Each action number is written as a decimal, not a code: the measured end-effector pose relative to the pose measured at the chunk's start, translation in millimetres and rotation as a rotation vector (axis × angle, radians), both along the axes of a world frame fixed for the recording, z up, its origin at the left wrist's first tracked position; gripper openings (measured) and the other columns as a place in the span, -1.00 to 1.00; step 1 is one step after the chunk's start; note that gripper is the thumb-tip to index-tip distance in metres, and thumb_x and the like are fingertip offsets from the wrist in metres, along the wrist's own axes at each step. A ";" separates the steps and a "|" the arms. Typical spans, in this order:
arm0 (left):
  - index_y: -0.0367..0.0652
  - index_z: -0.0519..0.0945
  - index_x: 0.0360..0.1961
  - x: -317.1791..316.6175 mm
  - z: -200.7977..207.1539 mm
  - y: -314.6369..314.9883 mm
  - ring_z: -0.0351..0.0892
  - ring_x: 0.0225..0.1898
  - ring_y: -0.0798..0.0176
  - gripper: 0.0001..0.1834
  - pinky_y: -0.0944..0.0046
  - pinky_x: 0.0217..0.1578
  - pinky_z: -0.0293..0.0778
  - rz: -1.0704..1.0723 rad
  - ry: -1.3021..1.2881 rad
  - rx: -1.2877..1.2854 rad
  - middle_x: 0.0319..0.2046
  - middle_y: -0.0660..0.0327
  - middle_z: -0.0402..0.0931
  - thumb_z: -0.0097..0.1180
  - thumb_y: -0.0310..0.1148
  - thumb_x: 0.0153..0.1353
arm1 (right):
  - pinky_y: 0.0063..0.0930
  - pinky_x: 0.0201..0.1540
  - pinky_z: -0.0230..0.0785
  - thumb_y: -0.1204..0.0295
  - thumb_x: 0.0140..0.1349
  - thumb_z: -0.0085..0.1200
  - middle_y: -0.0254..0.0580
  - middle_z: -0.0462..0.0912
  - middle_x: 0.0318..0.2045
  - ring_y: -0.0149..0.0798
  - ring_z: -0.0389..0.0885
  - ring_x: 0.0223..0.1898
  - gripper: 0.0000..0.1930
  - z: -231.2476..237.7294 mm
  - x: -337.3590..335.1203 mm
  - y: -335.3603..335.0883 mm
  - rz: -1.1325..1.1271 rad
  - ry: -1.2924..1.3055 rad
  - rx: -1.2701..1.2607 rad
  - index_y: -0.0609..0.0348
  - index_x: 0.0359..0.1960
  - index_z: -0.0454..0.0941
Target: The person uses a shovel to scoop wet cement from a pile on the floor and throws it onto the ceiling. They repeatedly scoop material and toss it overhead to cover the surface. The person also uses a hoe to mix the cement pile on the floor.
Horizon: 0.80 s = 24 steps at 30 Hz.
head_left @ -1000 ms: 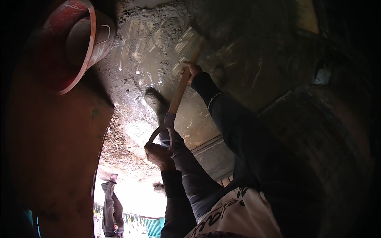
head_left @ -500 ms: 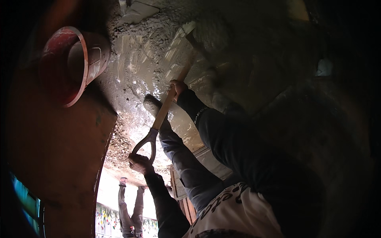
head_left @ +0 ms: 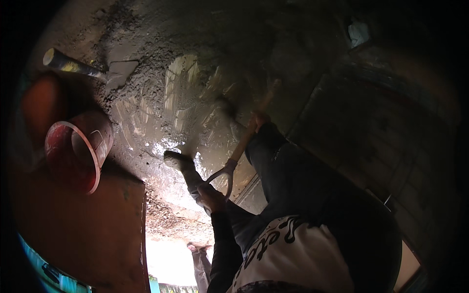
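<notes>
My left hand (head_left: 211, 198) is closed round the grip of a D-handled shovel (head_left: 240, 149), low in the view near my left leg. Farther up the wooden shaft, my right hand (head_left: 260, 119) wraps round it. The shaft slants up to the right over wet grey cement-like mix (head_left: 181, 90), which is streaked with scrape marks. Its blade end is lost in the dark. My muddy boot (head_left: 178, 160) stands in the wet patch, left of the shovel.
A red bucket (head_left: 101, 163) sits at the left beside a brown panel (head_left: 88, 219). Beyond it lies a flat grey blade (head_left: 121, 72) next to a dark, yellow-marked cylinder (head_left: 73, 63). Gravel (head_left: 163, 212) edges a bright opening, where another person's leg (head_left: 201, 266) shows. A pale scrap (head_left: 358, 34) lies far right.
Both hands have moved right with the shovel, and its far end has swung right into the dark. The view has shifted, bringing the flat grey blade and the yellow-marked cylinder into sight.
</notes>
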<state>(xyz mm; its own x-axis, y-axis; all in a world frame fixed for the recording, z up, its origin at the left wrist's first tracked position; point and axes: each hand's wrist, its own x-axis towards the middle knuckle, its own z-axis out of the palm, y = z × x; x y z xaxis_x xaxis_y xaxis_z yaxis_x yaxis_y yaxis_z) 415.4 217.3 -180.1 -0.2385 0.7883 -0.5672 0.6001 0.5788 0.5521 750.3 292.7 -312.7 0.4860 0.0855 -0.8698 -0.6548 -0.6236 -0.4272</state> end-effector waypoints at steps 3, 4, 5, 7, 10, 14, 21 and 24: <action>-0.18 0.39 -0.36 44.9 -13.3 -9.4 0.48 -0.49 0.29 -0.76 0.30 -0.52 0.38 0.630 -0.784 -0.487 -0.57 0.22 0.40 0.11 -0.25 0.14 | -0.27 -0.50 0.40 0.38 0.24 0.03 -0.21 0.51 -0.52 -0.21 0.50 -0.54 -0.87 -21.0 96.3 -47.5 -0.094 0.015 0.217 0.16 -0.27 0.51; -0.19 0.39 -0.34 75.5 -24.2 -16.3 0.49 -0.48 0.30 -0.76 0.28 -0.51 0.39 0.415 -0.741 -0.550 -0.57 0.23 0.40 0.09 -0.25 0.14 | -0.27 -0.49 0.40 0.37 0.25 0.02 -0.20 0.51 -0.52 -0.20 0.50 -0.54 -0.87 -27.6 149.5 -77.9 -0.096 0.018 0.261 0.15 -0.27 0.51; -0.20 0.40 -0.32 107.6 -32.3 -26.7 0.50 -0.48 0.30 -0.76 0.27 -0.50 0.40 0.195 -0.702 -0.610 -0.57 0.23 0.40 0.08 -0.25 0.15 | -0.27 -0.48 0.41 0.36 0.26 0.00 -0.19 0.52 -0.52 -0.19 0.50 -0.54 -0.87 -27.5 205.1 -112.5 -0.097 0.013 0.298 0.13 -0.28 0.51; -0.20 0.40 -0.26 120.0 -49.8 -14.9 0.49 -0.47 0.29 -0.72 0.24 -0.48 0.42 -0.205 -0.456 -0.492 -0.55 0.24 0.37 -0.02 -0.19 0.20 | -0.22 -0.22 0.43 0.34 0.11 0.10 -0.05 0.58 -0.41 -0.07 0.57 -0.35 -0.75 -39.3 179.7 -73.0 0.913 -0.614 0.009 0.12 -0.18 0.54; -0.21 0.40 -0.17 167.3 -35.5 22.9 0.48 -0.44 0.25 -0.62 0.20 -0.43 0.45 0.104 -0.600 -0.572 -0.49 0.21 0.37 -0.11 -0.08 0.26 | -0.20 -0.35 0.42 0.32 0.17 0.07 -0.13 0.55 -0.48 -0.12 0.55 -0.42 -0.80 -55.0 207.7 -68.4 1.448 -1.051 -0.016 0.16 -0.24 0.52; -0.21 0.38 -0.10 237.0 3.9 40.4 0.50 -0.35 0.18 -0.55 0.15 -0.35 0.47 0.807 -0.979 -0.933 -0.36 0.15 0.42 -0.15 -0.02 0.28 | -0.20 -0.42 0.42 0.29 0.21 0.07 -0.16 0.55 -0.51 -0.18 0.54 -0.48 -0.79 -54.2 309.9 -108.5 0.955 -0.894 -0.018 0.17 -0.27 0.52; -0.16 0.38 -0.07 206.1 30.6 72.7 0.51 -0.32 0.14 -0.52 0.13 -0.31 0.49 0.999 -1.082 -0.907 -0.29 0.12 0.44 -0.21 0.07 0.32 | -0.22 -0.14 0.48 0.35 0.07 0.09 0.02 0.64 -0.31 0.02 0.62 -0.24 -0.76 -6.4 234.8 -34.5 1.580 -0.793 -0.718 0.10 -0.22 0.58; -0.07 0.39 -0.30 179.7 31.4 37.0 0.43 -0.54 0.24 -0.57 0.18 -0.48 0.44 0.897 -1.233 -0.875 -0.53 0.24 0.36 -0.21 0.10 0.33 | -0.19 -0.28 0.48 0.38 0.10 0.05 -0.03 0.62 -0.41 -0.02 0.62 -0.36 -0.84 25.7 245.1 -64.1 1.131 -0.828 -0.598 0.14 -0.32 0.56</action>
